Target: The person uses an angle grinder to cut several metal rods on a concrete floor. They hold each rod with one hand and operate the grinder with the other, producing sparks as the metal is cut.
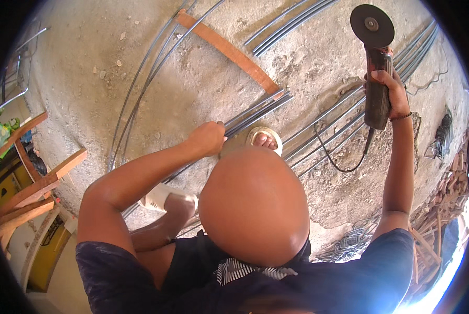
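Observation:
My right hand (394, 94) is wrapped round the dark body of an angle grinder (376, 112), lifted at the right. Its black cutting disc (362, 31) points away from me, and a black cord (349, 170) loops down from its rear end. My left hand (208, 138) is closed on a small bundle of grey steel rods (260, 112) near the middle. The cut ends of these rods lie by the near end of a reddish wooden plank (229, 49). Just right of the bundle is my sandalled foot (266, 140).
More long rods (323, 118) run across the rough concrete floor (182, 78) at right. Bent rods (140, 89) curve along the left. Timber pieces (41, 188) stand at the far left. Wire coils (443, 133) and scrap wood (433, 235) lie at the right.

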### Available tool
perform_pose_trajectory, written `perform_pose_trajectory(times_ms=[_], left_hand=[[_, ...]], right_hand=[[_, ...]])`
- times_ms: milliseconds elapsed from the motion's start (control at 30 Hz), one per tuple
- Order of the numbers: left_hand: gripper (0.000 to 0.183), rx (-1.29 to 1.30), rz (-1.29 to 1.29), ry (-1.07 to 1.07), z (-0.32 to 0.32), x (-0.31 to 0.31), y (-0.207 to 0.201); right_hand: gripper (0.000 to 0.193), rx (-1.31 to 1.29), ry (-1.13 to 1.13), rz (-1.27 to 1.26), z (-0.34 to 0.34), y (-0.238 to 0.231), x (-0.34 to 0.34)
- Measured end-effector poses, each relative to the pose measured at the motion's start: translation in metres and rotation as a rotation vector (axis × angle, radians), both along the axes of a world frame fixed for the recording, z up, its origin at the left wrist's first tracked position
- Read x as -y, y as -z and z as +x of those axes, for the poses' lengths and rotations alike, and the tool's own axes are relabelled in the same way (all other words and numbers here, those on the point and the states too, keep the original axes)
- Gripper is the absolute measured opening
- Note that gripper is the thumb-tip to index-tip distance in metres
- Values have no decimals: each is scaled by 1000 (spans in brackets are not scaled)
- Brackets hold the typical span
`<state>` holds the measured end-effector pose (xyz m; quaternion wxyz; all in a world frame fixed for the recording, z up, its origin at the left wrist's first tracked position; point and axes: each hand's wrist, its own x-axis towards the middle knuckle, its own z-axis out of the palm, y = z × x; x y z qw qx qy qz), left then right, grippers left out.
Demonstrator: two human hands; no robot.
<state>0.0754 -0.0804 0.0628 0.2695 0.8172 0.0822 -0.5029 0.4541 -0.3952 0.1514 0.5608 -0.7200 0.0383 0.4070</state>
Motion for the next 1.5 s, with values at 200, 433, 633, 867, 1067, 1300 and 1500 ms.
perform_pose_trajectory(times_ms=[200,433,633,867,1067,1300,1500], left_hand=[[39,17,15,126,1,62,-29],[32,309,91,316,44,-77,-35],[28,400,268,37,51,-216,-98],[36,890,396,-533,4,-208,42],[35,806,247,-627,-3,-186,65],[38,858,84,-605,-3,-190,68],[41,817,0,-640,-3,-190,75]], right_hand=[[42,73,28,-20,17,-20,5],[48,148,105,38,-12,-13,8],[51,103,65,55,-50,-23,5],[63,143,-59,-45,-63,-29,-7],[68,209,-178,-125,-55,-20,-63],[71,391,-517,-202,-40,18,-166],[99,521,-618,-346,-57,59,-227]])
